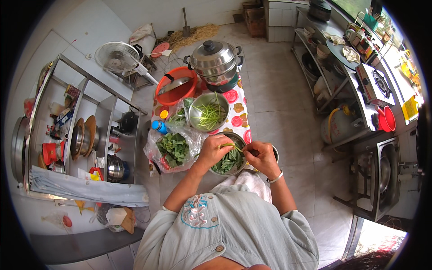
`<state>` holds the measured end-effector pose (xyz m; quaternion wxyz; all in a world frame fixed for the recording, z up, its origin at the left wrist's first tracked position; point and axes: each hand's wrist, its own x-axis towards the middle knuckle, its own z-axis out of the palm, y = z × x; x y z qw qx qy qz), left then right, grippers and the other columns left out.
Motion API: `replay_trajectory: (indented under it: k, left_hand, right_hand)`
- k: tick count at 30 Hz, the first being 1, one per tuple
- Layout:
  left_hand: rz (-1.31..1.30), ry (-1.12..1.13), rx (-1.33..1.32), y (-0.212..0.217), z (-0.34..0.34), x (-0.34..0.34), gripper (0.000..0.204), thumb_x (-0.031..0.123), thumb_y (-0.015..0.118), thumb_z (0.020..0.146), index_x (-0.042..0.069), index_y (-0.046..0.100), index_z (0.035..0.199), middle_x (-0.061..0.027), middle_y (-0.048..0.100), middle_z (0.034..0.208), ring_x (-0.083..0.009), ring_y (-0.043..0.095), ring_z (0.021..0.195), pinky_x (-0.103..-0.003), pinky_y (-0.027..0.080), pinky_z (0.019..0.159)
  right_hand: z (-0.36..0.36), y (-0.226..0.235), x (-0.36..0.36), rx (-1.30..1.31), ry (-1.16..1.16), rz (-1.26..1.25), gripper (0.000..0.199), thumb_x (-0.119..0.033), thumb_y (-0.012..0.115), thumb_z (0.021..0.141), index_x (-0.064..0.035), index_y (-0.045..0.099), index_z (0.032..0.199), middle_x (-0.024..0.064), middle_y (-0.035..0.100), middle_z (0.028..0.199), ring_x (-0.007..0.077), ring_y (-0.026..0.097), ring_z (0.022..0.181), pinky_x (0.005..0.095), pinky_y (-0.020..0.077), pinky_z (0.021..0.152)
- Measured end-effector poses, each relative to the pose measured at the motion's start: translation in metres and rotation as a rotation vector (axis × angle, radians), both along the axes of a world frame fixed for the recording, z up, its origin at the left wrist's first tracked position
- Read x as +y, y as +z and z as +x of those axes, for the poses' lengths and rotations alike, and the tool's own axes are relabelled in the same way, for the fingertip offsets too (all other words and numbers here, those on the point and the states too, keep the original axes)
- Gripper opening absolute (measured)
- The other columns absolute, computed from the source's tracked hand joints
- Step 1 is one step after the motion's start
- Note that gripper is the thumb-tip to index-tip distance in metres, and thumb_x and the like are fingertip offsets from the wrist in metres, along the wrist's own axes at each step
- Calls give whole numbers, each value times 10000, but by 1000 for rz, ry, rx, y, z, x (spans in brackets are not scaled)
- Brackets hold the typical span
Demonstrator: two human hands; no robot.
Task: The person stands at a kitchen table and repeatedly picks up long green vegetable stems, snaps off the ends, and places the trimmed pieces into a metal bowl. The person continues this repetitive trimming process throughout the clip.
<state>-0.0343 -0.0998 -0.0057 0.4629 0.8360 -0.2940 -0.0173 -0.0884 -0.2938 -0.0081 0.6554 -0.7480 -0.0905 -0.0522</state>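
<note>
A: What are the hands doing?

B: Both are closed on one green stem (228, 146). The left hand (212, 152) pinches one end and the right hand (261, 155) pinches the other, with the stem stretched between them

A: And where does that stem sit?

B: Right over a steel bowl of leaves (230, 161), which lies just under and between the two hands. The bowl's near rim is hidden by the hands and by the pale cloth on the person's lap

A: What lies beyond the hands?

B: Just past them stands a second steel bowl (208, 111) holding thin green stalks. Farther out is a stacked steel steamer pot (215, 60) with a black knob, and beside that an orange basin (176, 85) with a lid lying in it

A: And to the left of the left hand?

B: A clear plastic bag of leafy greens (173, 149), touching the leaf bowl's side as far as I can tell. A blue-capped bottle (159, 126) is beyond the bag, half covered by it

A: Anything hard to read?

B: The patterned tablecloth (238, 108) is mostly covered by bowls. Something round shows just right of the right hand, but the hand hides it too much to tell what it is. The fingertips themselves are too small to make out singly
</note>
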Motion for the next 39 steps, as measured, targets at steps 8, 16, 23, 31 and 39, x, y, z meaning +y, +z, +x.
replay_trajectory:
  k: [8, 16, 23, 31, 39]
  left_hand:
    - [-177, -144, 78, -5, -6, -7, 105, -21, 662, 693, -1, 621, 787, -88, 613, 791, -134, 582, 709, -234, 448, 602]
    - [-597, 49, 471, -23, -14, -7, 86, 45, 669, 761, 11, 604, 806, -21, 579, 783, -62, 482, 617, -187, 373, 520]
    - [-808, 307, 654, -25, -3, 6, 89, 81, 662, 781, 24, 623, 836, 0, 586, 695, -19, 383, 491, -166, 269, 417]
    - [-926, 451, 570, -13, 13, 33, 75, 78, 648, 794, 39, 592, 825, -50, 617, 759, -16, 370, 469, -153, 265, 403]
    - [-1013, 580, 536, -17, 23, 63, 62, 77, 635, 804, 55, 589, 839, -63, 621, 790, -19, 366, 454, -159, 267, 391]
  right_hand:
    - [1, -18, 5, 215, 131, 355, 45, 4, 552, 752, 27, 590, 754, -4, 553, 611, 24, 453, 493, 178, 357, 431]
    - [11, -48, 12, 447, 165, 758, 35, -2, 538, 781, -19, 548, 753, -16, 501, 591, 39, 395, 438, 190, 290, 386]
    - [10, -58, 11, 486, 97, 856, 45, -25, 538, 801, -19, 542, 756, -4, 489, 574, 59, 398, 438, 194, 290, 390]
    - [2, -78, -16, 395, 55, 1037, 80, -26, 486, 826, -26, 519, 753, 47, 524, 676, 93, 449, 519, 211, 358, 464]
    - [-15, -118, -65, 300, -123, 1204, 67, -39, 466, 834, -15, 509, 788, 103, 553, 852, 117, 480, 628, 238, 425, 533]
